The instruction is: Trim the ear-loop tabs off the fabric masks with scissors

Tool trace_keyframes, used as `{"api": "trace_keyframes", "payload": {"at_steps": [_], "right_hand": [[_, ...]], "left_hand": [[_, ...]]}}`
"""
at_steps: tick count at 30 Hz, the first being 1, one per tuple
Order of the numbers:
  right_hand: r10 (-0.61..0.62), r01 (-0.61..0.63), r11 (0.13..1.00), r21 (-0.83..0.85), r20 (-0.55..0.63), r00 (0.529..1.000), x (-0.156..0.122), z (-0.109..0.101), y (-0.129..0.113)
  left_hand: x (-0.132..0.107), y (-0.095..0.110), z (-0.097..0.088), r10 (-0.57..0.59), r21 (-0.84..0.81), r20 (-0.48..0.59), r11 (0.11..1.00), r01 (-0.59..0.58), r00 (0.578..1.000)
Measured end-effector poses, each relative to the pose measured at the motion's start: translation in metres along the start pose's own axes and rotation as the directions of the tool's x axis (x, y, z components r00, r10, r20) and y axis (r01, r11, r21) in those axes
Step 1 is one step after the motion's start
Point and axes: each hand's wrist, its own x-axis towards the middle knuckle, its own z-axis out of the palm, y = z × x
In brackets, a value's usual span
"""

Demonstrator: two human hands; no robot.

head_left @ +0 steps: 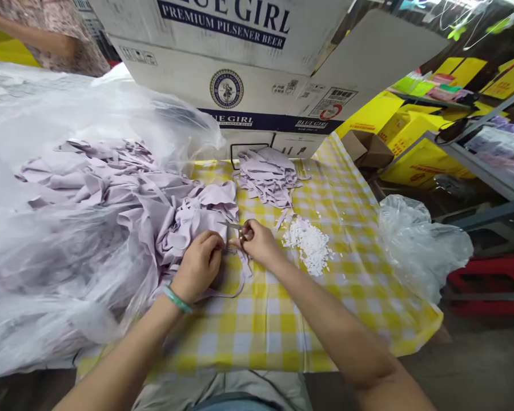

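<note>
My left hand (199, 264) is closed, pinching a pale lilac fabric piece (240, 268) at the edge of a big heap of the same fabric pieces (124, 194). My right hand (257, 241) is closed round small metal scissors (233, 226), whose blades point left toward the fabric between my hands. A thin strip of the fabric trails over the yellow checked tablecloth (265, 319) below my hands. A green bangle sits on my left wrist.
A smaller stack of lilac pieces (268, 174) lies behind my hands. White snippets (310, 244) are piled to the right. Clear plastic sheeting (34, 114) surrounds the heap. A beer carton (240, 63) stands at the back, yellow boxes (415, 148) at right. Another person's arm (47, 37) is top left.
</note>
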Motion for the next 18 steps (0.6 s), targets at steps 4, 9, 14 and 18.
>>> {"api": "trace_keyframes", "payload": {"at_steps": [4, 9, 14, 18], "right_hand": [[-0.010, 0.011, 0.999, 0.047, -0.021, 1.000, -0.004, 0.015, -0.013], [-0.115, 0.087, 0.952, 0.293, 0.077, 0.990, -0.094, -0.002, -0.025], [-0.072, -0.045, 0.931, 0.362, 0.302, 0.951, -0.196, 0.002, -0.016], [0.024, -0.062, 0.880, 0.471, 0.086, 0.996, -0.193, -0.013, -0.011]], "left_hand": [[-0.019, 0.008, 0.003, -0.118, -0.096, 0.017, 0.988, 0.119, 0.993], [-0.030, 0.038, 0.001, -0.423, -0.652, 0.250, 0.592, 0.475, 0.871], [-0.053, 0.067, -0.001, -0.481, -0.793, 0.453, 0.168, 0.586, 0.751], [-0.076, 0.094, -0.007, -0.369, -0.714, 0.579, 0.200, 0.671, 0.727]]}}
